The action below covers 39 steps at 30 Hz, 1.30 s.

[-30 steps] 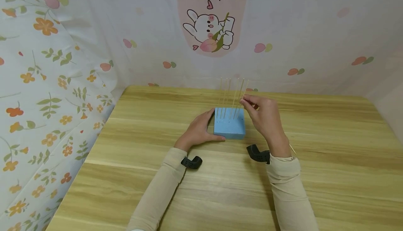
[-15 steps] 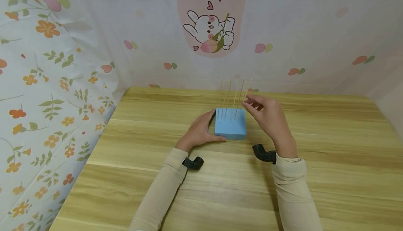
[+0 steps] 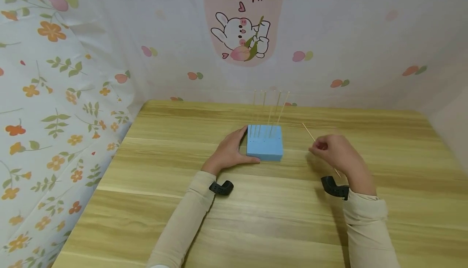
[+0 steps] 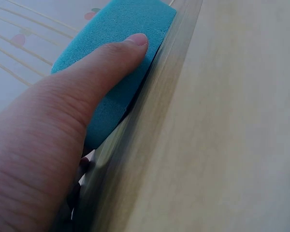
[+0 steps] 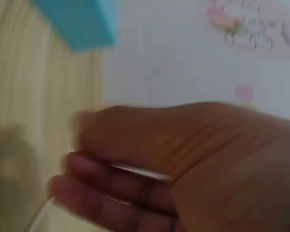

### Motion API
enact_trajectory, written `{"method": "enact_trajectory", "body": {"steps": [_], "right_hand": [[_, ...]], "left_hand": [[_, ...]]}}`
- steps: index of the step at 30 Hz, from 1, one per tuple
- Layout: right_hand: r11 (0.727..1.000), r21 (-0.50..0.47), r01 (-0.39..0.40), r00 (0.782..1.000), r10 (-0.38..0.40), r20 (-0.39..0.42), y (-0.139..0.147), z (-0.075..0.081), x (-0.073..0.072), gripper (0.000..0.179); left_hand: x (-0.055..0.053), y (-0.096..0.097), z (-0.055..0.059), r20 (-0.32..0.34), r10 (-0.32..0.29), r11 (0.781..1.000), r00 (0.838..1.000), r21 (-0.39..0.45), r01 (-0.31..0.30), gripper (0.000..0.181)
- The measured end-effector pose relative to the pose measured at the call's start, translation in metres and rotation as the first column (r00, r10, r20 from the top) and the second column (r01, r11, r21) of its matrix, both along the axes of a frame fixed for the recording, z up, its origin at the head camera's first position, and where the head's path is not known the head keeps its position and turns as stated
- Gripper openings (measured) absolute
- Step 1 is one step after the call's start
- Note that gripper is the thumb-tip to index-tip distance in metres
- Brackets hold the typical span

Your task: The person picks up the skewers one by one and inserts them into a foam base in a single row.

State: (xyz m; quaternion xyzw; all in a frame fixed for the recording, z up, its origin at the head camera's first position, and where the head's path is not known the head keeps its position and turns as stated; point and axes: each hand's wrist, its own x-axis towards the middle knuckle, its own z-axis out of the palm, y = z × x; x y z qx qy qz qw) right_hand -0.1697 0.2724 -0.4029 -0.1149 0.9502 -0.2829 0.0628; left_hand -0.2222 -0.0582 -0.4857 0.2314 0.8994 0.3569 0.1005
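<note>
A blue foam block (image 3: 265, 146) stands on the wooden table with several thin wooden skewers (image 3: 278, 107) upright in it, the rightmost leaning to the right. My left hand (image 3: 228, 151) grips the block's left side; in the left wrist view its thumb (image 4: 111, 60) presses along the front face. My right hand (image 3: 338, 154) is right of the block, fingers loosely bent, over a loose skewer (image 3: 308, 131) whose two ends show on either side of it. In the blurred right wrist view, part of this skewer (image 5: 40, 215) appears beyond the fingertips; I see no contact.
The wooden table (image 3: 256, 227) ends at a pale printed cloth (image 3: 164, 36) behind the block. A flowered cloth (image 3: 73, 97) hangs along the left side. Black wrist mounts (image 3: 222, 188) sit on both cuffs.
My right hand has let go of the rightmost skewer in the block and moved right and nearer to me, over the loose skewer. My left hand keeps its hold on the block.
</note>
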Motion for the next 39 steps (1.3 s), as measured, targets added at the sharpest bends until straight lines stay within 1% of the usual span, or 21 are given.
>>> {"method": "enact_trajectory", "body": {"steps": [3, 5, 8, 12, 15, 19, 22, 24, 26, 28, 30, 32, 34, 36, 39], "right_hand": [[0.998, 0.068, 0.017, 0.996, -0.023, 0.087, 0.02, -0.009, 0.005, 0.017], [0.994, 0.085, 0.064, 0.991, -0.073, 0.115, 0.028, -0.012, 0.006, 0.017], [0.987, 0.094, 0.128, 0.984, -0.138, 0.113, 0.03, -0.015, 0.006, 0.02], [0.981, 0.085, 0.172, 0.981, -0.179, 0.078, 0.023, -0.027, 0.002, 0.026], [0.98, 0.09, 0.179, 0.982, -0.184, 0.045, 0.019, -0.037, -0.001, 0.027], [0.976, 0.133, 0.174, 0.983, -0.18, 0.03, 0.015, -0.043, -0.005, 0.026], [0.973, 0.187, 0.138, 0.986, -0.153, 0.066, 0.013, -0.04, -0.006, 0.027], [0.971, 0.213, 0.108, 0.986, -0.132, 0.101, 0.012, -0.037, -0.005, 0.024], [0.971, 0.22, 0.09, 0.983, -0.123, 0.139, 0.012, -0.032, -0.004, 0.02], [0.975, 0.202, 0.097, 0.98, -0.129, 0.153, 0.012, -0.028, -0.002, 0.018], [0.98, 0.157, 0.119, 0.982, -0.139, 0.129, 0.014, -0.024, 0.0, 0.019], [0.983, 0.104, 0.148, 0.985, -0.156, 0.07, 0.016, -0.019, 0.002, 0.022], [0.983, 0.048, 0.179, 0.984, -0.179, 0.008, 0.018, -0.014, 0.003, 0.025], [0.978, -0.007, 0.208, 0.977, -0.208, -0.043, 0.02, -0.009, 0.005, 0.028], [0.965, -0.072, 0.25, 0.96, -0.257, -0.112, 0.019, -0.002, 0.006, 0.036]], "left_hand": [[0.0, -0.002, 0.002, 0.009, 0.001, 1.0, 1.0, -0.01, -0.001, 0.125], [0.0, -0.004, 0.004, 0.011, 0.003, 1.0, 1.0, -0.016, -0.003, 0.125], [-0.001, -0.005, 0.003, 0.009, 0.001, 1.0, 1.0, -0.015, 0.0, 0.125], [0.0, -0.004, 0.001, 0.006, -0.003, 1.0, 1.0, -0.003, 0.003, 0.125], [0.001, -0.003, -0.001, 0.006, -0.008, 1.0, 1.0, -0.008, 0.008, 0.125], [0.002, -0.002, -0.001, 0.003, -0.005, 1.0, 1.0, -0.014, 0.005, 0.126], [0.002, -0.001, 0.0, 0.002, 0.001, 1.0, 1.0, -0.007, -0.001, 0.126], [0.002, -0.001, 0.0, 0.002, 0.003, 1.0, 1.0, -0.007, -0.003, 0.126], [0.002, 0.0, 0.0, 0.004, 0.003, 1.0, 1.0, -0.012, -0.003, 0.126], [0.002, 0.001, -0.001, 0.006, 0.002, 1.0, 1.0, -0.019, -0.002, 0.126], [0.002, 0.002, -0.001, 0.008, 0.0, 1.0, 1.0, -0.02, 0.0, 0.125], [0.002, 0.002, -0.001, 0.007, -0.002, 1.0, 1.0, -0.018, 0.002, 0.125], [0.002, 0.003, -0.001, 0.005, -0.002, 1.0, 1.0, -0.014, 0.002, 0.125], [0.002, 0.003, -0.001, 0.004, -0.001, 1.0, 1.0, -0.014, 0.001, 0.125], [0.001, 0.002, 0.0, 0.002, 0.001, 1.0, 1.0, -0.013, -0.001, 0.125]]}}
